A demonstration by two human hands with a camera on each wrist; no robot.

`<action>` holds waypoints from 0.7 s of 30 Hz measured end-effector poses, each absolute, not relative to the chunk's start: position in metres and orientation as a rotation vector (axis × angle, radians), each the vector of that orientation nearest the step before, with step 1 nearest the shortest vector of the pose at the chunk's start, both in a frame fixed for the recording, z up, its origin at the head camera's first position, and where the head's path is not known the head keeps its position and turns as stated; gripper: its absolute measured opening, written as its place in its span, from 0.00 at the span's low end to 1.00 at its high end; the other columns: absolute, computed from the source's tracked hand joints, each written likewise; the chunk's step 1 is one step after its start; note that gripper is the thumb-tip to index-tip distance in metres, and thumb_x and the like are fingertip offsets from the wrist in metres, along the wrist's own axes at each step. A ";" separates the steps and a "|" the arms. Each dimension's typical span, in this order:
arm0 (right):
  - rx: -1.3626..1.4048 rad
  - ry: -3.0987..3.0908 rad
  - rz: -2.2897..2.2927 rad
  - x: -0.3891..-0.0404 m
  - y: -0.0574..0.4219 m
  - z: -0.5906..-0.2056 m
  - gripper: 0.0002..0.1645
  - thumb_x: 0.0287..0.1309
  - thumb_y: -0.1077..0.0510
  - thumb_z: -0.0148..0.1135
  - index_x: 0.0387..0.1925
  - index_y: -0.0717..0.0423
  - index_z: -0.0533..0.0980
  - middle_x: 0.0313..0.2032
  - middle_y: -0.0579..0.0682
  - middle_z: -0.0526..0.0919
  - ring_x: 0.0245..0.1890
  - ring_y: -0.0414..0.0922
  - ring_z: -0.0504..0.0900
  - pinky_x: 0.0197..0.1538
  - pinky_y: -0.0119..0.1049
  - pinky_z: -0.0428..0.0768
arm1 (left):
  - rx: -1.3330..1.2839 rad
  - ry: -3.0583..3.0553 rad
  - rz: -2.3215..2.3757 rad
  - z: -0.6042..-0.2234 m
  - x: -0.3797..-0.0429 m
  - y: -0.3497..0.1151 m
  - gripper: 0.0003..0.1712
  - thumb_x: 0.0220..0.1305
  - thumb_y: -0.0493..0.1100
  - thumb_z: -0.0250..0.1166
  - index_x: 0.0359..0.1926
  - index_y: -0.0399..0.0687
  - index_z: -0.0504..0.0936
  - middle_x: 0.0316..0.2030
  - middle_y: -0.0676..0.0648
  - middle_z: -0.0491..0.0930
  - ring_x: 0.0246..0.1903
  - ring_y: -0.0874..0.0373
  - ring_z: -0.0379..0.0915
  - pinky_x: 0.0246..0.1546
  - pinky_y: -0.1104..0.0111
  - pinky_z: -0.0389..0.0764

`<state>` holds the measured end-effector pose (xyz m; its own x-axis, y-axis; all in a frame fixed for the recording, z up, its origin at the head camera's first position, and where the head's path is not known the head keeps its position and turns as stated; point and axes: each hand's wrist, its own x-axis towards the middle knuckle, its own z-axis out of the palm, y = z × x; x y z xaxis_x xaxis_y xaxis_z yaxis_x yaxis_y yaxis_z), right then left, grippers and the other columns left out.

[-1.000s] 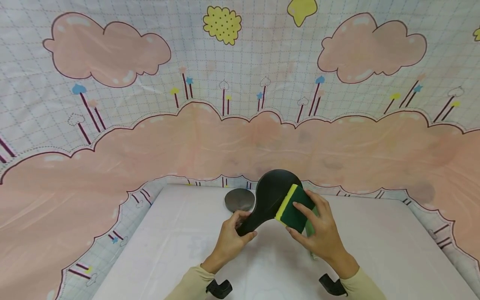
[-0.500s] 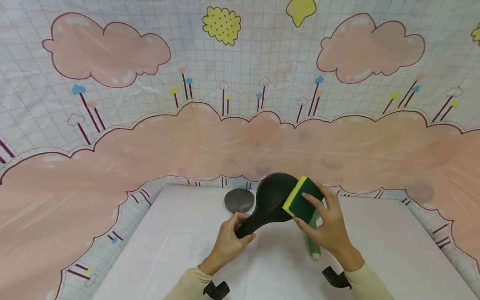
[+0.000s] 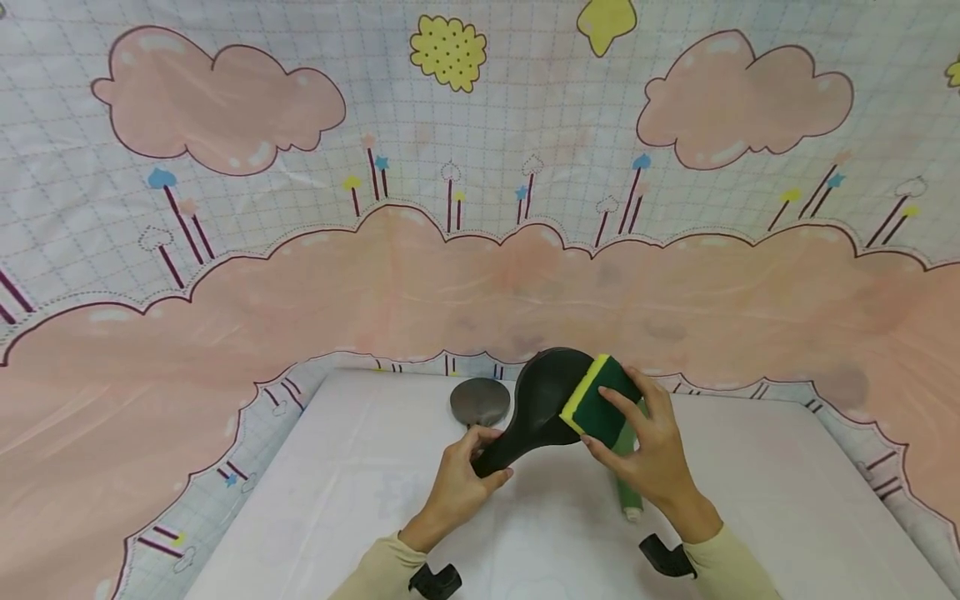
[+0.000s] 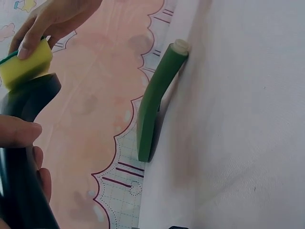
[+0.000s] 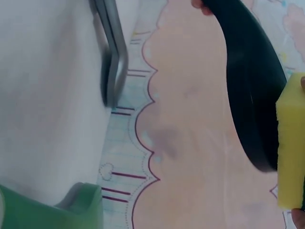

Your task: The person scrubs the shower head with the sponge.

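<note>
My left hand [image 3: 457, 487] grips the handle of a large black spoon [image 3: 540, 408], whose wide bowl is raised above the table and points away. The right hand [image 3: 656, 458] pinches a yellow sponge [image 3: 603, 408] with a dark green scouring side between thumb and fingers. In the left wrist view the sponge [image 4: 27, 67] lies with its yellow face against the spoon's bowl [image 4: 31, 98]. The right wrist view also shows the yellow foam [image 5: 291, 143] at the open side of the bowl [image 5: 252, 95]. Part of the bowl is hidden behind the sponge.
On the white table [image 3: 360, 500], a bent green object with a pale end [image 3: 628, 496] lies below my right hand; its kind is unclear. A grey round-headed utensil [image 3: 480, 400] lies behind my left hand. A printed cloth [image 3: 450, 292] hangs behind the table.
The sponge and right hand moved right, off the middle of the bowl, then slightly back left. The spoon dipped a little. More of the green object shows now.
</note>
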<state>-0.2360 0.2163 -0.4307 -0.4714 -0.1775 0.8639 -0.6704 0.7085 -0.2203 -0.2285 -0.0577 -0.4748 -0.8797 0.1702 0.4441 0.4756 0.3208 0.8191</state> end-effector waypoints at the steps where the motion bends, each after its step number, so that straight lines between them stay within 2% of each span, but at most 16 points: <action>1: 0.657 -2.010 0.673 -0.235 0.214 -0.431 0.41 0.56 0.26 0.56 0.55 0.53 0.79 0.65 0.65 0.69 0.63 0.59 0.67 0.66 0.20 0.59 | -0.577 -2.314 -1.580 -0.474 -0.229 -0.057 0.27 0.44 0.31 0.77 0.47 0.51 0.79 0.41 0.48 0.85 0.37 0.58 0.80 0.41 0.70 0.78; 5: 0.700 -2.000 0.631 -0.233 0.206 -0.435 0.39 0.57 0.26 0.55 0.55 0.50 0.79 0.64 0.64 0.71 0.63 0.59 0.68 0.67 0.24 0.59 | -0.561 -2.314 -1.597 -0.474 -0.229 -0.055 0.27 0.44 0.31 0.78 0.47 0.51 0.79 0.40 0.49 0.86 0.36 0.57 0.80 0.41 0.70 0.77; 11: 0.725 -1.997 0.597 -0.230 0.201 -0.438 0.37 0.58 0.27 0.54 0.53 0.50 0.80 0.64 0.62 0.71 0.61 0.59 0.69 0.69 0.22 0.56 | -0.573 -2.321 -1.603 -0.476 -0.229 -0.055 0.27 0.45 0.33 0.78 0.47 0.51 0.79 0.40 0.49 0.85 0.37 0.57 0.80 0.41 0.70 0.77; 13: 0.720 -2.001 0.579 -0.230 0.201 -0.437 0.37 0.59 0.27 0.53 0.53 0.49 0.80 0.64 0.62 0.71 0.61 0.58 0.69 0.66 0.29 0.66 | -0.573 -2.332 -1.587 -0.476 -0.230 -0.055 0.27 0.45 0.32 0.78 0.47 0.51 0.79 0.40 0.48 0.85 0.37 0.57 0.80 0.41 0.70 0.77; 16: 0.716 -2.005 0.568 -0.230 0.203 -0.435 0.37 0.59 0.27 0.53 0.53 0.50 0.80 0.64 0.63 0.71 0.61 0.59 0.69 0.57 0.47 0.78 | -0.580 -2.342 -1.560 -0.477 -0.230 -0.055 0.27 0.45 0.32 0.78 0.47 0.50 0.79 0.40 0.48 0.85 0.36 0.57 0.80 0.40 0.70 0.77; 18: 0.715 -2.002 0.573 -0.231 0.205 -0.433 0.38 0.59 0.27 0.53 0.54 0.51 0.79 0.64 0.64 0.71 0.61 0.60 0.69 0.50 0.57 0.78 | -0.592 -2.344 -1.543 -0.477 -0.230 -0.055 0.27 0.45 0.32 0.78 0.47 0.50 0.79 0.40 0.48 0.85 0.36 0.58 0.80 0.40 0.70 0.77; 21: 0.702 -1.999 0.600 -0.233 0.209 -0.430 0.39 0.59 0.27 0.54 0.55 0.52 0.79 0.64 0.66 0.71 0.61 0.60 0.69 0.50 0.58 0.77 | -0.612 -2.341 -1.520 -0.477 -0.230 -0.056 0.27 0.44 0.32 0.78 0.47 0.49 0.79 0.41 0.48 0.85 0.36 0.58 0.80 0.40 0.70 0.78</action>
